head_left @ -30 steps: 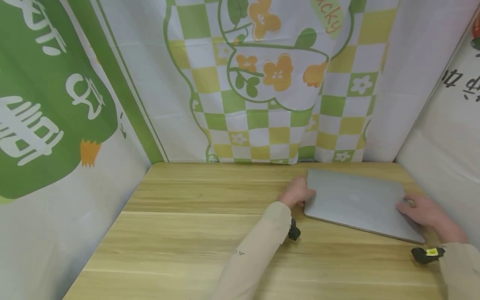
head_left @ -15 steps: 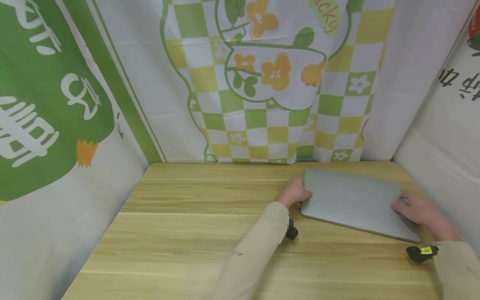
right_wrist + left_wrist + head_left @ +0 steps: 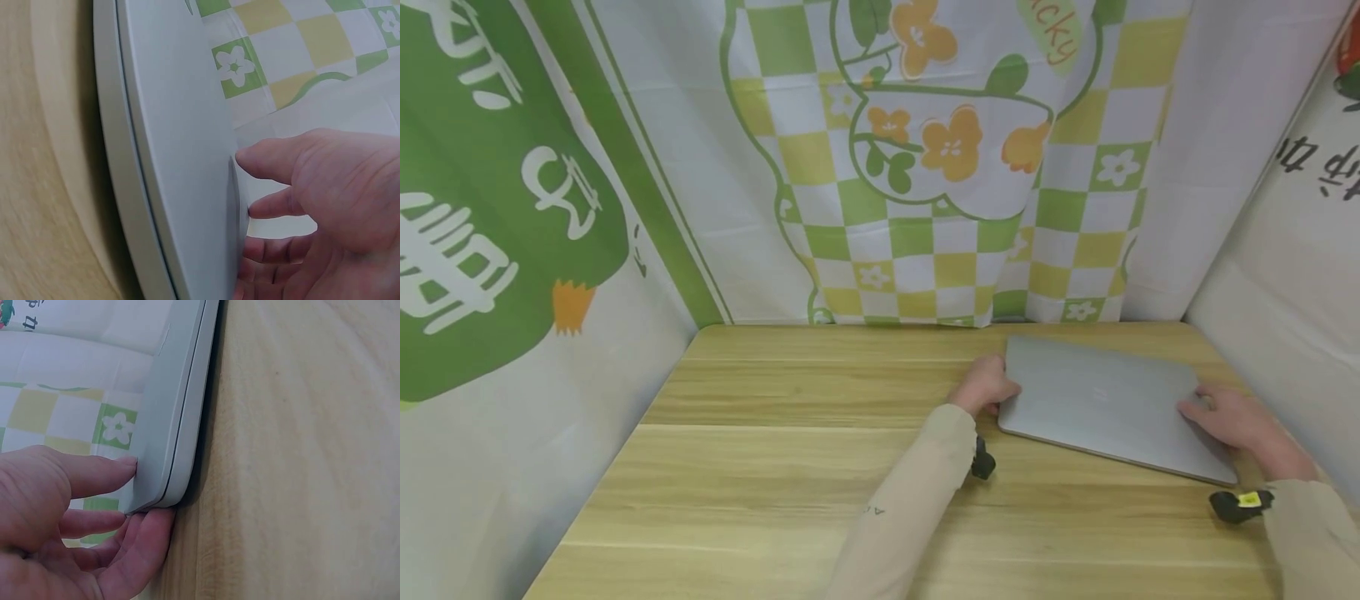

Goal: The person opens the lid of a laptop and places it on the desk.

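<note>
A closed silver laptop lies slightly askew on the right part of the wooden table. My left hand grips its left side. In the left wrist view the thumb is against the lid and the other fingers curl at the edge and underside. At the opposite side my right hand holds the laptop, thumb on the lid. Its lower fingers are partly hidden behind the laptop's edge in the right wrist view.
The wooden table has rounded back corners. A checked, flowered curtain hangs along its back edge. Printed fabric walls stand at left and right, the right one close to my right hand. A black wrist camera sits on each sleeve.
The laptop has shifted slightly to the left with both hands on it. Their hold looks the same. The head view also turned a little early on.
</note>
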`<control>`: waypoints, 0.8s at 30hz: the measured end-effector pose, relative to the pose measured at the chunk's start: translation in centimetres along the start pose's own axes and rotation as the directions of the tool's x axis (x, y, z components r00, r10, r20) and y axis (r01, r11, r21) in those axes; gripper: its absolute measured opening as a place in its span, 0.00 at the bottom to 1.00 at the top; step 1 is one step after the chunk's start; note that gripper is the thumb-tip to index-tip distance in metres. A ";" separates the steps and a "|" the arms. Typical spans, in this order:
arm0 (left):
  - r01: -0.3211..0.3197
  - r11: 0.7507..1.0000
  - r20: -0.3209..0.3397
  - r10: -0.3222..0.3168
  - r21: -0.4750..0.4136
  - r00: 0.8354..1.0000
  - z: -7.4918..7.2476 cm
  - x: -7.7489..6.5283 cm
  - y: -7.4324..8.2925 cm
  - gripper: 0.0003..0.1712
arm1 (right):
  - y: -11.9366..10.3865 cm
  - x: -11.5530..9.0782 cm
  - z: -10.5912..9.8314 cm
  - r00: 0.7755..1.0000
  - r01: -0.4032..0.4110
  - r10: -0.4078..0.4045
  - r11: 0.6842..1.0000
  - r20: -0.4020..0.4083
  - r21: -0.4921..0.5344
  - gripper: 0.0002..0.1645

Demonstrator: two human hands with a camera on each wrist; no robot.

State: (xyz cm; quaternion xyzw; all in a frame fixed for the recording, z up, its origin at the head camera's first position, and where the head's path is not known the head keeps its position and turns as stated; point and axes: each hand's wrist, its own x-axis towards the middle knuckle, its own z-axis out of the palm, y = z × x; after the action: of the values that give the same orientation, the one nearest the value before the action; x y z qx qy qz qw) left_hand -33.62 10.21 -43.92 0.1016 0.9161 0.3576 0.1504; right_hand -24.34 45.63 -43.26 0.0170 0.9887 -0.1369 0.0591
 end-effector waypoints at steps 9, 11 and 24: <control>0.003 0.999 -0.012 -0.003 0.047 1.000 0.0 -0.1 -0.1 0.28 | -0.2 0.1 0.2 1.000 -0.025 0.026 0.998 -0.019 0.052 0.42; 0.009 0.999 -0.012 -0.009 0.048 1.000 0.0 -0.1 -0.2 0.29 | -0.4 0.0 0.2 0.999 -0.039 0.039 0.996 -0.008 0.075 0.42; 0.000 0.998 -0.029 0.002 0.060 1.000 -0.3 -0.7 -0.4 0.28 | -0.5 0.0 0.0 1.000 -0.003 0.005 0.999 -0.023 0.052 0.39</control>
State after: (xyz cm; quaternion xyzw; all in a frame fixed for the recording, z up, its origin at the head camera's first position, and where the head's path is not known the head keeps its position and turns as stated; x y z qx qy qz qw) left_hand -33.05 9.51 -43.88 0.1016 0.9284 0.3313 0.1338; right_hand -24.34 45.17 -43.17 0.0222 0.9853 -0.1624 0.0474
